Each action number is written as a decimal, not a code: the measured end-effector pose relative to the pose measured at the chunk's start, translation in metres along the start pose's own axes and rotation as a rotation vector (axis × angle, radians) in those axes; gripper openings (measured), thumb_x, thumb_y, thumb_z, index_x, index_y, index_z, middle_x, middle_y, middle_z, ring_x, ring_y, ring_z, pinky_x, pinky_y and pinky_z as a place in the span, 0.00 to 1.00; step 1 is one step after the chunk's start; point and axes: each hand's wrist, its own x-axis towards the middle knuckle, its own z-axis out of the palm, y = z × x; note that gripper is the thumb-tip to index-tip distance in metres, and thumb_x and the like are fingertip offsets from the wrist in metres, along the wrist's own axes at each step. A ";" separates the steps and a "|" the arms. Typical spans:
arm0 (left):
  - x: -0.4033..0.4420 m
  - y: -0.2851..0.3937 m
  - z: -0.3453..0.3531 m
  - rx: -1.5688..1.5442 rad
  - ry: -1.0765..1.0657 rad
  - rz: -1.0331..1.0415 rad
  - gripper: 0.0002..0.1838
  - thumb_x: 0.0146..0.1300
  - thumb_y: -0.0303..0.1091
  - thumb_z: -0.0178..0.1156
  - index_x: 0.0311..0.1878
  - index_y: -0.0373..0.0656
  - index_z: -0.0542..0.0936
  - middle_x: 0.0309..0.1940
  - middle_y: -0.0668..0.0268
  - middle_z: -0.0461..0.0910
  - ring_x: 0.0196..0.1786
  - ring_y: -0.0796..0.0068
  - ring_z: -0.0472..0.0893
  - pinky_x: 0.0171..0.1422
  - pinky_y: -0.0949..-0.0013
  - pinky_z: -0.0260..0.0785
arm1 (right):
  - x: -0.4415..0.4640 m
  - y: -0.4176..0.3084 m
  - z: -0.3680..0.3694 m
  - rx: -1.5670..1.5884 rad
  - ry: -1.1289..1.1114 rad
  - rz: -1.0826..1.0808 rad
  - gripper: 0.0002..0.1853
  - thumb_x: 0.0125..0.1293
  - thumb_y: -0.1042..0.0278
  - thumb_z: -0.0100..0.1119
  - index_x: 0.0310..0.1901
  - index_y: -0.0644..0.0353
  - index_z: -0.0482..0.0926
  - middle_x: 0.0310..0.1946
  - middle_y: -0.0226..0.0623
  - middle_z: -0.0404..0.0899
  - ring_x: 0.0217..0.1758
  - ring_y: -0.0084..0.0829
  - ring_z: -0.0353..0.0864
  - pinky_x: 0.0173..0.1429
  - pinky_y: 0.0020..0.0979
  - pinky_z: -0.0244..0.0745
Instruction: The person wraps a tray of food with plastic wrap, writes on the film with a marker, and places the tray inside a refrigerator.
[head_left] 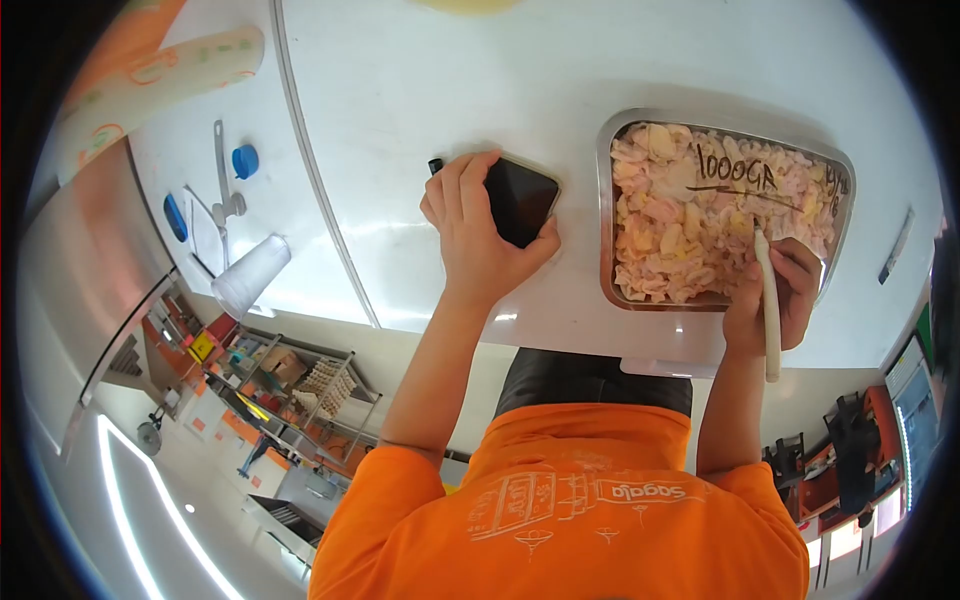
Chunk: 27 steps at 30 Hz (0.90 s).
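A metal tray [606, 215] full of pale, pinkish pieces lies on the white table, its top covered by clear film with black writing, "1000GA" and smaller marks. My right hand [785, 295] is closed around a long white marker [768, 290], whose tip is over the film near the tray's middle. Left of the tray, my left hand [483, 232] curls round a black phone [519, 203] lying on the table, thumb on one side and fingers on the other. A black cap [435, 166] shows beside its fingers.
At the left of the table [400, 80] are a blue cap [245, 162], a clear plastic cup [251, 275], a metal utensil [228, 205] and a printed roll [160, 85]. A small strip [896, 245] lies at the far right. Shelves [310, 385] stand beyond the table.
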 end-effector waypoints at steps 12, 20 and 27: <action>0.006 -0.089 -0.009 -0.365 0.259 -0.076 0.22 0.71 0.37 0.60 0.62 0.33 0.72 0.56 0.55 0.74 0.59 0.59 0.70 0.66 0.57 0.62 | 0.001 -0.017 0.009 -0.117 -0.169 -0.117 0.17 0.55 0.83 0.70 0.47 0.60 0.81 0.45 0.46 0.82 0.42 0.37 0.85 0.40 0.28 0.83; 0.004 -0.101 -0.004 -0.419 0.174 -0.003 0.19 0.73 0.37 0.56 0.59 0.33 0.75 0.54 0.59 0.75 0.57 0.67 0.75 0.67 0.65 0.66 | 0.014 -0.012 0.030 -0.092 -0.172 -0.192 0.16 0.52 0.82 0.69 0.44 0.63 0.80 0.38 0.45 0.84 0.31 0.31 0.84 0.31 0.26 0.80; 0.003 -0.105 -0.008 -0.452 0.175 0.006 0.17 0.74 0.37 0.56 0.57 0.33 0.75 0.52 0.60 0.76 0.54 0.69 0.75 0.64 0.67 0.66 | 0.013 -0.006 0.045 -0.077 -0.108 -0.210 0.13 0.53 0.81 0.69 0.40 0.64 0.80 0.37 0.45 0.84 0.30 0.30 0.84 0.29 0.24 0.79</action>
